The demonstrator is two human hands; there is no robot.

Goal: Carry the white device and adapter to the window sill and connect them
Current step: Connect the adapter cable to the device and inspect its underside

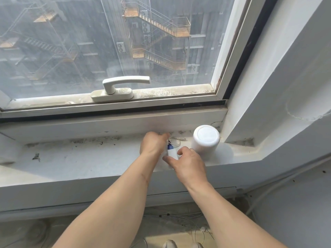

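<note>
— So, where is the white device (206, 140) being kept?

— It is being stood upright on the window sill (86, 158), in the right corner, just beside the hands and touched by neither.

— And the adapter (172, 153)?

— It is being pinched between the fingers of the right hand (188, 164), low over the sill. A blue plug (169, 146) is being held at its top by the closed left hand (152, 144), with a thin white cable (176, 141) being trailed toward the device.
</note>
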